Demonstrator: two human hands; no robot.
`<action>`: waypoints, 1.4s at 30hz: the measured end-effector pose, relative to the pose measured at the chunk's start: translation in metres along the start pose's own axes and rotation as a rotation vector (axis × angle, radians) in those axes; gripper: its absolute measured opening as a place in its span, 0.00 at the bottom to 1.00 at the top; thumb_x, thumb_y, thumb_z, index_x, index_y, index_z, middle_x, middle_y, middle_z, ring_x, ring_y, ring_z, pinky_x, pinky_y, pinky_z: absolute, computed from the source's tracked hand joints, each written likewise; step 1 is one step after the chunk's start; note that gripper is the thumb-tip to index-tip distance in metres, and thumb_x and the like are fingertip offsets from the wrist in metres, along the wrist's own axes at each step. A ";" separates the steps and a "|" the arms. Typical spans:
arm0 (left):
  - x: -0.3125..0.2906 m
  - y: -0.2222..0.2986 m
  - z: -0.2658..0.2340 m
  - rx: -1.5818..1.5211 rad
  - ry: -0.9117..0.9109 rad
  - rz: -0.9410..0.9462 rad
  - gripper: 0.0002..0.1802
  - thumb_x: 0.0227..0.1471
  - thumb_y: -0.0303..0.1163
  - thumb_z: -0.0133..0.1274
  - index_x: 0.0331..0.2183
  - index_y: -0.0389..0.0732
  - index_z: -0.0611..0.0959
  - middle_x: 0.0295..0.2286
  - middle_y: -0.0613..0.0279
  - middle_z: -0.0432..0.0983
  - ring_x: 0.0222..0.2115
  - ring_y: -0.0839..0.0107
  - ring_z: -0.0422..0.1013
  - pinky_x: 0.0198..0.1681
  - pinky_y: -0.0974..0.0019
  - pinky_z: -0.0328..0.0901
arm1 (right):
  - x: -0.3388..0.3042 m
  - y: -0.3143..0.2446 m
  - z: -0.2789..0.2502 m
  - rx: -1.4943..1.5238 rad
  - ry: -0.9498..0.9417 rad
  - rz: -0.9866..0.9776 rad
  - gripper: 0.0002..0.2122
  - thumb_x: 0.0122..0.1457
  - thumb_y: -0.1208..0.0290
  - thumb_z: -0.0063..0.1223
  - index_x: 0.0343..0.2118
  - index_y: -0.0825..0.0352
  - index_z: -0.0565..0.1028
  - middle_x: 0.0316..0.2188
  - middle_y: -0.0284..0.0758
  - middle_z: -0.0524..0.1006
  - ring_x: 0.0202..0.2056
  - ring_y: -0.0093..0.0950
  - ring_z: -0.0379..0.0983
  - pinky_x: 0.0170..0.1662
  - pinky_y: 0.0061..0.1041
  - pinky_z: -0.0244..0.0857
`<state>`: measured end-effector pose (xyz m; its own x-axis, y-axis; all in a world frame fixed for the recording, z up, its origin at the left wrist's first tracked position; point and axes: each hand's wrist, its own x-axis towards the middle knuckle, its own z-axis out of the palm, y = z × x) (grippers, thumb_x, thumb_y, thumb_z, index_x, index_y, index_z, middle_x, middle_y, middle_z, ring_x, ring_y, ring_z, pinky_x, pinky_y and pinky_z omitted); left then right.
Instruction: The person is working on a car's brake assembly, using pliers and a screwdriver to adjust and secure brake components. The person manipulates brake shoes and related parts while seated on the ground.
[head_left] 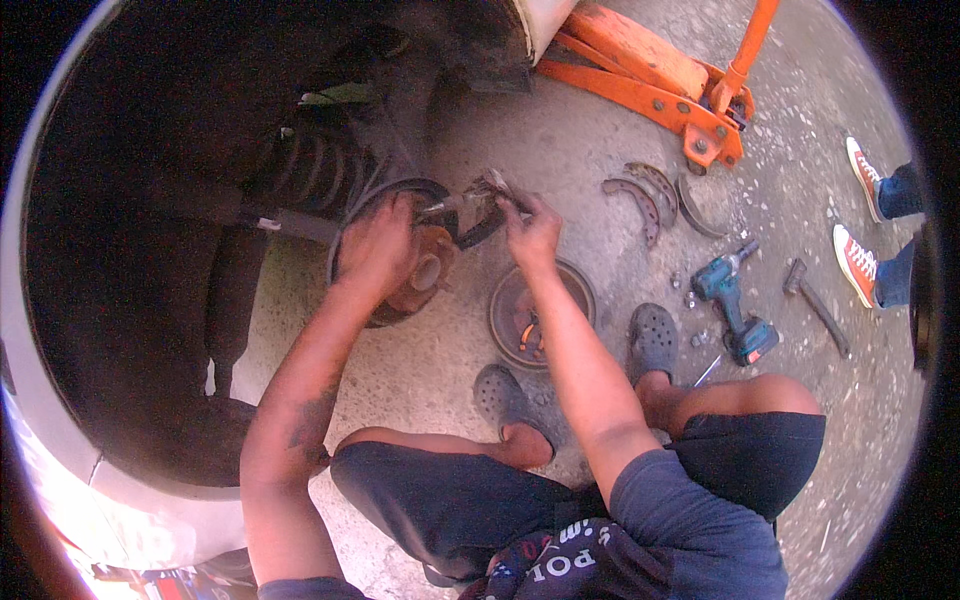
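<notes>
Gripping a slim dark part (512, 194), the right hand (532, 230) is beyond and to the right of the rusty wheel hub (428, 268). The part's long axis slants: its free end points leftward and away from the person, across the space beyond the hub, while the other end runs back rightward into the grasp. The right thumb and fingers are clamped on that rear end, so the part sticks out past the fingertips on their hub side; its exact kind is too dark to tell. A curved dark band (482, 230) sits between the right hand and the hub, and I cannot tell whether it joins the part. Just left of the hub, the left hand (378, 245) has its back turned up and its fingers curled at the dark backing plate (440, 193); whether they pinch anything, I cannot tell. A small silvery piece (435, 209) shows just beyond the hub, between the two hands. Right of the hub and nearer the person, a round pan (496, 333) contains orange-handled pliers (529, 336). Farther right of the hub lie curved brake shoes (638, 207), a teal cordless driver (733, 300) and a hammer (822, 310).
</notes>
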<state>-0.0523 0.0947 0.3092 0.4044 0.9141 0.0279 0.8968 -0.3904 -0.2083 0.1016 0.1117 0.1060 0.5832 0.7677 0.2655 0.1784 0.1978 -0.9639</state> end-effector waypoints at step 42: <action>-0.023 -0.057 0.013 0.087 -0.022 0.499 0.24 0.51 0.37 0.52 0.52 0.47 0.75 0.45 0.47 0.75 0.49 0.50 0.70 0.52 0.50 0.64 | 0.046 -0.017 -0.012 -0.008 -0.567 -0.248 0.18 0.56 0.69 0.55 0.49 0.67 0.74 0.44 0.47 0.76 0.46 0.39 0.74 0.49 0.33 0.66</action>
<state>-0.1149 0.0969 0.3082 0.7749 0.6213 -0.1165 0.5768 -0.7703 -0.2720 0.1349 0.1361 0.1343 0.0116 0.9043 0.4268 0.2621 0.4092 -0.8740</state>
